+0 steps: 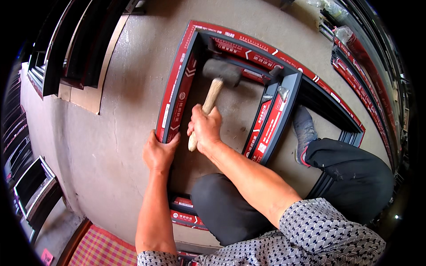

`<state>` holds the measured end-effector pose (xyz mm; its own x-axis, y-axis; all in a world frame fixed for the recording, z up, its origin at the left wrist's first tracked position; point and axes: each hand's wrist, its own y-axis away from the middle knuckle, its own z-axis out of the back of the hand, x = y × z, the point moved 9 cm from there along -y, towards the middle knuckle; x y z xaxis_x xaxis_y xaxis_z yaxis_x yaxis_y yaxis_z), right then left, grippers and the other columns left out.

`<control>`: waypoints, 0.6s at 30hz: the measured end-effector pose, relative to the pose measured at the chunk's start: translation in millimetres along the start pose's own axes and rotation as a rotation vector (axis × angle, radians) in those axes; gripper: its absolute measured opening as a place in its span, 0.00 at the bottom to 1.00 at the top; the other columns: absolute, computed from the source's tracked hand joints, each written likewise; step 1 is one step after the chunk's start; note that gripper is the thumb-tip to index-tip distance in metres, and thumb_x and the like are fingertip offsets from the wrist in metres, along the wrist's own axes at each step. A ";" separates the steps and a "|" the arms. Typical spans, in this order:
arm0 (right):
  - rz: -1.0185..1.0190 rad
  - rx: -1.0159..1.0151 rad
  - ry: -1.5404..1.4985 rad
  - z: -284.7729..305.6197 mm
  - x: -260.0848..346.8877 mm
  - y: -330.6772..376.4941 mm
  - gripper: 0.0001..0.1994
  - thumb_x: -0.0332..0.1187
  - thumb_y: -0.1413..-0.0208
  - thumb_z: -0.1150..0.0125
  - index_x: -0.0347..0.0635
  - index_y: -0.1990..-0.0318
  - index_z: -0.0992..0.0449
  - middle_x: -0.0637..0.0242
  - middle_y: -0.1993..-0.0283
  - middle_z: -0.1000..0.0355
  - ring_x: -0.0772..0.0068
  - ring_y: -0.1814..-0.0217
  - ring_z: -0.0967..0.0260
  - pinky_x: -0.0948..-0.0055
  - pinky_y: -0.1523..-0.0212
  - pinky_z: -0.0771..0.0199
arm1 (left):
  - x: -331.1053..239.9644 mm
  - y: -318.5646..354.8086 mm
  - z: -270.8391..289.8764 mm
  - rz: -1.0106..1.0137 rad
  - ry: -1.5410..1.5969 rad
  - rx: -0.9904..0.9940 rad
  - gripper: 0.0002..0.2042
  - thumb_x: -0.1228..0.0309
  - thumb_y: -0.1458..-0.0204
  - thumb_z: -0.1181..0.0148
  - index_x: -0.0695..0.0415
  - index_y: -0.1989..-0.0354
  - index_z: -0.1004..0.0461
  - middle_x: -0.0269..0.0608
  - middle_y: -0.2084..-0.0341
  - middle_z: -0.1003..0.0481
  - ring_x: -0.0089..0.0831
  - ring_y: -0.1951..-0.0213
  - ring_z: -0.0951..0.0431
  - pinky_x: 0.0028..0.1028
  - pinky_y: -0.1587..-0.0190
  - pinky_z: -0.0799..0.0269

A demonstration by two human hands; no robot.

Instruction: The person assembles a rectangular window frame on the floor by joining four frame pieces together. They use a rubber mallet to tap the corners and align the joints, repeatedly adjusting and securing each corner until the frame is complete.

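My right hand (206, 125) is wrapped round the pale wooden handle of a rubber mallet (222, 72). The mallet's dark head is over the opening of a window frame (176, 84), near its far left corner. Dark grey profiles covered in red printed film make up this frame, which lies on the floor. At its left side, my left hand (160, 151) grips the bar, thumb on the inner side. A crossbar (280, 113) divides the frame to the right of the mallet. Whether the mallet head touches the frame, I cannot tell.
My foot in a grey shoe (303, 133) stands inside the frame's right section. Dark profiles (84, 44) lie on cardboard (100, 80) at the upper left. Red-filmed profiles (361, 84) are stacked at the right. A checked cloth (104, 248) is at the lower left.
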<state>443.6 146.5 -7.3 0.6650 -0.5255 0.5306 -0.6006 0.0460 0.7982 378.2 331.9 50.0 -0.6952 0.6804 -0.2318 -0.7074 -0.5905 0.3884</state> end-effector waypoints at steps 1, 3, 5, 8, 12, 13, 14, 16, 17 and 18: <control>0.086 0.024 -0.053 -2.7 12.9 -1.2 0.12 0.33 0.29 0.39 0.44 0.57 0.39 0.71 0.74 0.38 0.78 0.82 0.40 0.70 0.83 0.32 | -0.8 -0.1 1.0 0.008 0.004 0.006 0.30 0.41 0.57 0.22 0.57 0.60 0.21 0.52 0.65 0.14 0.57 0.59 0.13 0.47 0.55 0.18; 0.233 -0.011 -0.081 -3.9 33.6 -0.9 0.12 0.33 0.30 0.38 0.44 0.57 0.39 0.72 0.73 0.38 0.79 0.82 0.40 0.70 0.81 0.31 | -0.4 0.2 2.1 0.025 0.013 0.016 0.30 0.41 0.57 0.22 0.57 0.60 0.21 0.53 0.65 0.14 0.57 0.59 0.13 0.48 0.56 0.18; 0.152 0.005 -0.064 -5.4 23.6 -2.4 0.12 0.33 0.29 0.39 0.44 0.56 0.40 0.72 0.73 0.38 0.79 0.82 0.41 0.70 0.80 0.32 | -1.3 -0.7 0.9 0.017 -0.015 0.016 0.30 0.41 0.57 0.22 0.57 0.60 0.21 0.53 0.65 0.14 0.57 0.59 0.13 0.48 0.56 0.18; -0.074 0.053 0.010 -10.8 -5.7 -1.4 0.12 0.33 0.29 0.39 0.45 0.57 0.39 0.72 0.74 0.38 0.79 0.82 0.40 0.70 0.81 0.32 | 2.2 -0.8 -0.6 -0.005 -0.007 -0.003 0.30 0.41 0.57 0.22 0.57 0.61 0.22 0.53 0.65 0.14 0.57 0.59 0.13 0.48 0.56 0.18; -0.004 0.081 0.073 9.7 -8.8 2.0 0.13 0.34 0.27 0.39 0.42 0.55 0.39 0.71 0.74 0.37 0.78 0.84 0.38 0.70 0.86 0.33 | -0.9 2.0 1.3 0.018 -0.010 -0.005 0.31 0.41 0.57 0.22 0.57 0.60 0.21 0.54 0.66 0.14 0.58 0.59 0.13 0.49 0.56 0.18; 0.047 0.077 0.015 8.2 -1.3 2.5 0.13 0.34 0.27 0.39 0.42 0.55 0.39 0.71 0.74 0.37 0.78 0.84 0.38 0.70 0.87 0.34 | 0.5 0.8 0.4 0.021 -0.011 0.002 0.31 0.41 0.57 0.22 0.57 0.61 0.21 0.54 0.66 0.14 0.58 0.59 0.13 0.49 0.56 0.18; 0.098 0.073 -0.043 7.0 5.8 3.8 0.13 0.34 0.27 0.39 0.42 0.55 0.39 0.71 0.75 0.37 0.78 0.84 0.38 0.70 0.87 0.34 | 2.4 -0.3 -0.3 0.023 -0.012 0.009 0.31 0.41 0.57 0.22 0.57 0.61 0.21 0.54 0.66 0.14 0.58 0.59 0.13 0.49 0.56 0.18; 0.164 0.039 -0.144 6.4 20.4 5.6 0.13 0.35 0.28 0.38 0.43 0.56 0.39 0.72 0.76 0.38 0.78 0.84 0.38 0.70 0.86 0.33 | 3.1 -0.8 -0.2 0.017 -0.014 0.005 0.31 0.41 0.57 0.21 0.57 0.61 0.22 0.54 0.66 0.14 0.58 0.59 0.13 0.49 0.56 0.18; 0.122 0.057 -0.077 3.5 13.0 4.4 0.14 0.35 0.28 0.38 0.43 0.56 0.39 0.72 0.75 0.38 0.78 0.84 0.38 0.70 0.86 0.32 | 1.9 -0.5 -0.2 0.009 -0.015 -0.006 0.31 0.41 0.57 0.21 0.57 0.61 0.22 0.54 0.66 0.14 0.58 0.60 0.13 0.49 0.56 0.18; 0.080 0.075 -0.009 0.1 2.2 3.4 0.14 0.35 0.28 0.38 0.42 0.56 0.39 0.72 0.75 0.38 0.79 0.84 0.38 0.70 0.85 0.32 | 1.3 -0.4 0.0 0.001 -0.017 -0.017 0.31 0.41 0.57 0.21 0.57 0.62 0.22 0.54 0.66 0.14 0.58 0.60 0.13 0.49 0.56 0.18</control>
<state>443.0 145.4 -3.4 0.6096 -0.5307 0.5889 -0.6833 0.0249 0.7297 377.6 333.0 49.6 -0.6936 0.6871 -0.2164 -0.7090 -0.5982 0.3735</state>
